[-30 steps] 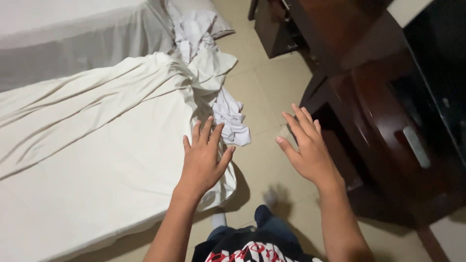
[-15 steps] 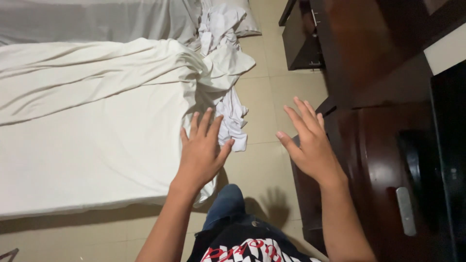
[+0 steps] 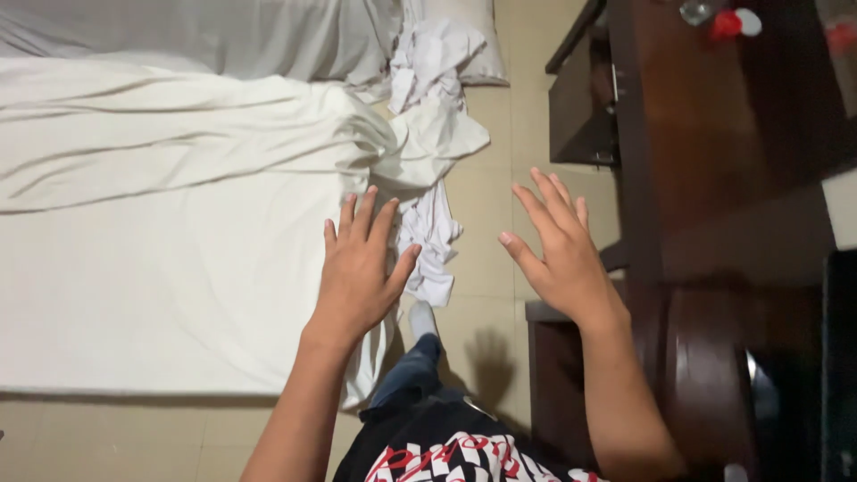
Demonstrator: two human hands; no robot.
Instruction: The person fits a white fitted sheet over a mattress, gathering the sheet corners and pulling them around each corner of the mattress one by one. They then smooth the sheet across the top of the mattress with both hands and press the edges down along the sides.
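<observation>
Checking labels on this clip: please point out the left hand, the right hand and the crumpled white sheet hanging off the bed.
left hand [image 3: 357, 277], head view, back of hand.
right hand [image 3: 561, 259], head view, back of hand.
crumpled white sheet [image 3: 433, 143], head view, bunched fold.

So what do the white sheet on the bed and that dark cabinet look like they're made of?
The white sheet looks like thin woven cloth, matte, judging by its soft creases and bunched folds. The dark cabinet looks like reddish-brown wood or veneer with a glossy varnish; faint reflections show on top.
</observation>
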